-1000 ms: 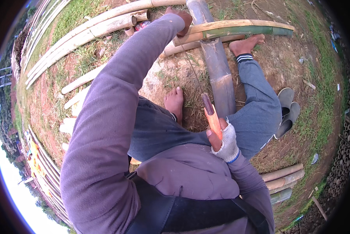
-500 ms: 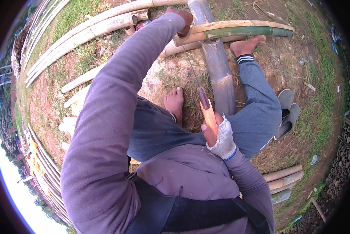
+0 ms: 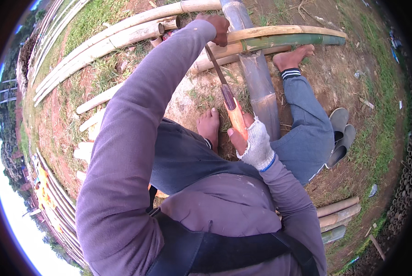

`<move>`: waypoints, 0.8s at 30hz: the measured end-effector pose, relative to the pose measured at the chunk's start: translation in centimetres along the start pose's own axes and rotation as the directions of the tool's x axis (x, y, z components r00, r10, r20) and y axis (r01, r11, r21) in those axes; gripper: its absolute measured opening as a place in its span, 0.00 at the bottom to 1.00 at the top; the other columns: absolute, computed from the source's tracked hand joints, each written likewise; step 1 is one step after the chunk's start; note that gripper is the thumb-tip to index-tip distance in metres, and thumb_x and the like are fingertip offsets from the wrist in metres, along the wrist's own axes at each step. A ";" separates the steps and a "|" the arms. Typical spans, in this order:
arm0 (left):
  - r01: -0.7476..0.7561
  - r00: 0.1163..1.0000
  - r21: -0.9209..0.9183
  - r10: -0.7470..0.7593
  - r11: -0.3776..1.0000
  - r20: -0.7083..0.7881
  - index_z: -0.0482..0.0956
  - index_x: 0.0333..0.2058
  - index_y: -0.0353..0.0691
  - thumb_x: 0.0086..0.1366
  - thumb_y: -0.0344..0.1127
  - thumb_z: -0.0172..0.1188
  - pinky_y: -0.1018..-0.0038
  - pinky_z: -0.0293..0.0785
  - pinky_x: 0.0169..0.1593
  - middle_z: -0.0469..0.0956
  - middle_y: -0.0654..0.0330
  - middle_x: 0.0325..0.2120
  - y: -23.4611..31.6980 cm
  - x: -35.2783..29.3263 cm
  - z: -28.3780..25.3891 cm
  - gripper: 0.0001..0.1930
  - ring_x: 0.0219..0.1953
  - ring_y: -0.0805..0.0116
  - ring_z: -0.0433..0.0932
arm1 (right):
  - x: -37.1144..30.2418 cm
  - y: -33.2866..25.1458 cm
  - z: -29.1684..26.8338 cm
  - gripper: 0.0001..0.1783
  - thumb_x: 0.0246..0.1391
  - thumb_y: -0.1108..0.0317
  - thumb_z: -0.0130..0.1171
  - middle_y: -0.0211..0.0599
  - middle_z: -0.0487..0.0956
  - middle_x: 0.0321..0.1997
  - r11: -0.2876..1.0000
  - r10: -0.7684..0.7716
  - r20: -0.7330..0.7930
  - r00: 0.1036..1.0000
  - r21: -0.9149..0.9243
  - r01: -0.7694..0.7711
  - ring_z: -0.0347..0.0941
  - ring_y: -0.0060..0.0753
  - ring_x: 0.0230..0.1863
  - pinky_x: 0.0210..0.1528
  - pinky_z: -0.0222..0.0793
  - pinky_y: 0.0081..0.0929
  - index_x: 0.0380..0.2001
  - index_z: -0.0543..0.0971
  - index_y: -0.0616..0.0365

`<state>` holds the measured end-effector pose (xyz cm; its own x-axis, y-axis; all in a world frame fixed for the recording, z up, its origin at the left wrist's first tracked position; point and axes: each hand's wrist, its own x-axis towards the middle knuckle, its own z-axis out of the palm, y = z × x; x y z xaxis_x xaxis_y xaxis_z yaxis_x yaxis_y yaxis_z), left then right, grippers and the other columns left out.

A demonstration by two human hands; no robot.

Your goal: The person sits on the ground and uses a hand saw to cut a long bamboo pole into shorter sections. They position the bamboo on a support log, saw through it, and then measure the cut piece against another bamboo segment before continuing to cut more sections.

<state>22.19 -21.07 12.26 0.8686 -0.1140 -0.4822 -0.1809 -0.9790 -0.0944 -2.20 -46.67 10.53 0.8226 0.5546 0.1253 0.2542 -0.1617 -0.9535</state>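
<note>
I sit on the ground with a thick grey bamboo pole lying between my legs. My right hand, wrapped in a white knitted glove, grips the orange wooden handle of a long knife. Its dark blade slants up along the left side of the pole. My left hand is stretched far out and closed against the pole, right at the blade's tip. My bare left foot rests beside the knife handle. My bare right foot lies to the right of the pole.
A split green and yellow bamboo lies across the far end of the pole. Long pale bamboo poles lie on the grass at upper left. A pair of grey sandals sits to the right, and short bamboo pieces lie at lower right.
The knife was raised with its blade pointing up at me; my right hand has brought it down so the blade lies along the pole up to my left hand. The left hand stayed put.
</note>
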 end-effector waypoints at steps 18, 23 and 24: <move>-0.509 0.816 -0.737 0.523 0.445 -0.248 0.75 0.64 0.28 0.61 0.61 0.72 0.64 0.79 0.56 0.86 0.47 0.47 27.3 -3.8 1.8 0.45 0.54 0.54 0.84 | -4.8 6.7 0.6 0.25 0.56 0.57 0.67 0.56 0.79 0.36 0.911 -0.172 0.043 0.984 -0.374 0.175 0.77 0.65 0.35 0.48 0.72 0.53 0.47 0.77 0.68; -0.386 0.896 -0.456 0.208 0.802 -0.392 0.82 0.56 0.44 0.61 0.58 0.68 0.54 0.79 0.57 0.84 0.48 0.53 19.4 0.3 -0.9 0.31 0.55 0.47 0.83 | -5.5 6.7 0.2 0.28 0.55 0.56 0.68 0.58 0.79 0.36 0.938 -0.057 0.020 0.998 -0.343 0.060 0.77 0.66 0.34 0.42 0.73 0.55 0.47 0.75 0.72; -0.348 0.862 -0.381 0.132 0.857 -0.490 0.82 0.58 0.45 0.62 0.58 0.68 0.53 0.80 0.56 0.86 0.47 0.49 16.3 3.4 0.5 0.31 0.52 0.45 0.85 | -5.4 6.4 0.1 0.29 0.55 0.57 0.68 0.59 0.79 0.38 0.944 -0.052 0.011 0.999 -0.327 0.053 0.77 0.67 0.35 0.42 0.74 0.55 0.48 0.75 0.73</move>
<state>21.92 -37.36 8.63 0.9506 -0.3104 -0.0013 -0.2815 -0.8636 0.4183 -5.05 -50.60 3.72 0.8027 0.5711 0.1718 0.4495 -0.3899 -0.8037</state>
